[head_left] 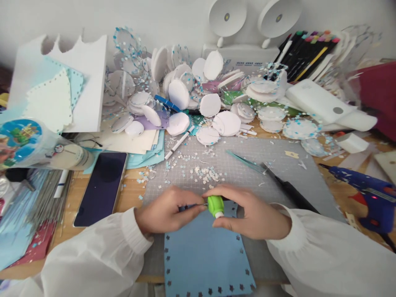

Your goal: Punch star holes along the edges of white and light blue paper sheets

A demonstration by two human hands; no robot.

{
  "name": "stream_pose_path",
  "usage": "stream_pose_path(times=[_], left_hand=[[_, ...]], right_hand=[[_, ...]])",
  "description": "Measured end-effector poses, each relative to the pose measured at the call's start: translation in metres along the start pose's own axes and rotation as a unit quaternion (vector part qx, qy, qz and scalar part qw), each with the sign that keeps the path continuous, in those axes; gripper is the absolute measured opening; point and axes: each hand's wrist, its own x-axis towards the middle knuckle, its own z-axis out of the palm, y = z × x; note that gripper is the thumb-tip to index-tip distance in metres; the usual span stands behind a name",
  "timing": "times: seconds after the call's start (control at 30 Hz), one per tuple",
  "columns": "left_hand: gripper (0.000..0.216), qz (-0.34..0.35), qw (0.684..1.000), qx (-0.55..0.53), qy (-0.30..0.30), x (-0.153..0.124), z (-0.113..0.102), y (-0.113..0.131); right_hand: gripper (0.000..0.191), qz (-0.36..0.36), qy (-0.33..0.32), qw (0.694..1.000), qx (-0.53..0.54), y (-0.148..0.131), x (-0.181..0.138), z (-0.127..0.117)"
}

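Note:
My right hand (247, 210) grips a small lime-green paper punch (215, 205) with a white end, between thumb and fingers. My left hand (173, 209) is closed in a pinch right beside the punch; what lies between its fingertips is too small to make out. Beneath both hands lies a blue sheet of paper (207, 251), with small flower-shaped holes along its side and near edges. Its far edge is partly hidden by my hands. Tiny white and blue flower-shaped cutouts (207, 174) are scattered just beyond them on the grey cutting mat (278, 150).
Scissors (287, 187) lie open on the mat, right of centre. A blue glue gun (368, 189) is at the far right, a phone (102, 187) at left. White paper discs (210, 105) crowd the back. A cup (24, 142) and wire stems (49, 202) stand left.

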Motion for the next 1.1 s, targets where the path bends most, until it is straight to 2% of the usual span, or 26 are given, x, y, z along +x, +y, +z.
stream_pose_path(times=[0.1, 0.27, 0.5, 0.6, 0.73, 0.83, 0.93, 1.1], left_hand=[[0.023, 0.015, 1.0, 0.024, -0.004, -0.002, -0.001, -0.002], [0.023, 0.031, 0.995, 0.092, -0.008, -0.003, -0.002, 0.0], [0.026, 0.056, 0.98, 0.191, -0.007, -0.002, -0.002, 0.004], [0.028, 0.036, 0.965, 0.261, -0.002, -0.003, -0.005, 0.01], [0.026, -0.049, 0.933, 0.357, -0.011, -0.002, -0.012, 0.032], [0.043, -0.093, 0.907, 0.411, 0.009, 0.003, -0.009, 0.051], [0.056, -0.079, 0.889, 0.451, 0.021, 0.013, 0.0, 0.062], [0.044, -0.057, 0.875, 0.481, -0.001, 0.028, 0.01, 0.058]], right_hand=[[0.04, 0.02, -0.004, 1.0, -0.011, -0.002, 0.0, 0.001], [0.028, 0.034, -0.005, 0.999, -0.031, -0.003, 0.0, 0.004], [0.016, -0.019, 0.036, 0.998, -0.058, 0.0, -0.001, 0.012], [0.015, -0.033, 0.061, 0.996, -0.063, 0.001, -0.001, 0.015], [0.015, -0.052, 0.083, 0.992, -0.075, 0.002, -0.002, 0.019], [0.019, -0.067, 0.1, 0.989, -0.087, 0.004, -0.002, 0.021], [0.022, -0.085, 0.114, 0.985, -0.1, 0.005, -0.003, 0.023], [0.015, -0.086, 0.107, 0.982, -0.126, 0.005, -0.002, 0.024]])
